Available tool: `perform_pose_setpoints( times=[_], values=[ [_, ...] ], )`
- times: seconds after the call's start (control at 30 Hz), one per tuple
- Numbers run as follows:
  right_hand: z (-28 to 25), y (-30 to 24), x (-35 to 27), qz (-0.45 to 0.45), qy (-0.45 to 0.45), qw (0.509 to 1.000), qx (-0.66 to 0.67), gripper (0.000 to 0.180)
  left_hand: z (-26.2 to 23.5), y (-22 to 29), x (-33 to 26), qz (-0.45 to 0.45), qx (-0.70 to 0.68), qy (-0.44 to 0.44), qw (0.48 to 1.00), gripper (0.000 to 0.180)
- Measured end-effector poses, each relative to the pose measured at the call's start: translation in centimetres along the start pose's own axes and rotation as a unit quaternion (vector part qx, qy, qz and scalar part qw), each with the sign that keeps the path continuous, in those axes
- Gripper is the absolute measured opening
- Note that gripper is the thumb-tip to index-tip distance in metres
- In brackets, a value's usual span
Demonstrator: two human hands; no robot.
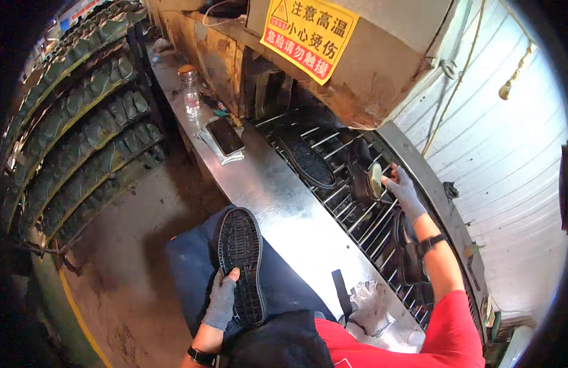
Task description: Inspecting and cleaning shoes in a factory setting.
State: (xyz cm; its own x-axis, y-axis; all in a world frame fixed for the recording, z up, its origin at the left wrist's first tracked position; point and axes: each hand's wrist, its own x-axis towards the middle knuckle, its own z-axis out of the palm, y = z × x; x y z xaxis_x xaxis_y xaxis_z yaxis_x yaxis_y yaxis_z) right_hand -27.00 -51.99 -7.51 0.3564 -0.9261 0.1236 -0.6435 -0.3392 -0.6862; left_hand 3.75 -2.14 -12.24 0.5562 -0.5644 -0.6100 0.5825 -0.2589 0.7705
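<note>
Your left hand (222,300), in a grey glove, gripped the heel end of a black shoe sole (241,264), thumb on the tread, holding it tread-up on your lap just short of the steel bench (278,196). Your right hand (403,190), also gloved, reached across the bench to the wire rack (351,214) beyond it, its fingers closed on a pale shoe last (376,180) inside a dark shoe. Another black sole (306,161) lay on the rack further from you. On the bench's far end sat a dark phone (225,136) on folded cloth and a glass jar (189,92). A crumpled glove (370,306) lay on the bench's near end. Left of the bench, shelves (81,129) held rows of green soles.
</note>
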Motion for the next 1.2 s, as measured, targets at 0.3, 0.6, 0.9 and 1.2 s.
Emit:
perform_pose_setpoints(
  times=[0.3, 0.6, 0.9, 1.2],
  values=[
    [5.3, 4.5, 1.0, 0.178, -0.135, 0.933, 0.281, 0.066, -0.4, 0.6, -2.1, 0.021, 0.017, -0.016, 1.000, 0.061],
    [1.7, 3.5, -15.2, 0.282, -0.153, 0.811, 0.490, 0.051, -3.7, 5.2, -3.0, 0.304, 0.059, -0.005, 0.951, 0.046],
    [8.1, -23.4, -24.9, -0.003, -0.470, 0.782, 0.410, 0.111, 3.2, 10.8, -0.1, 0.300, -0.128, -0.073, 0.942, 0.065],
    [12.4, -26.1, -25.3, 0.192, -0.539, 0.669, 0.475, 0.077, 0.7, 10.0, 0.6, 0.310, -0.170, -0.275, 0.894, 0.100]
  ],
)
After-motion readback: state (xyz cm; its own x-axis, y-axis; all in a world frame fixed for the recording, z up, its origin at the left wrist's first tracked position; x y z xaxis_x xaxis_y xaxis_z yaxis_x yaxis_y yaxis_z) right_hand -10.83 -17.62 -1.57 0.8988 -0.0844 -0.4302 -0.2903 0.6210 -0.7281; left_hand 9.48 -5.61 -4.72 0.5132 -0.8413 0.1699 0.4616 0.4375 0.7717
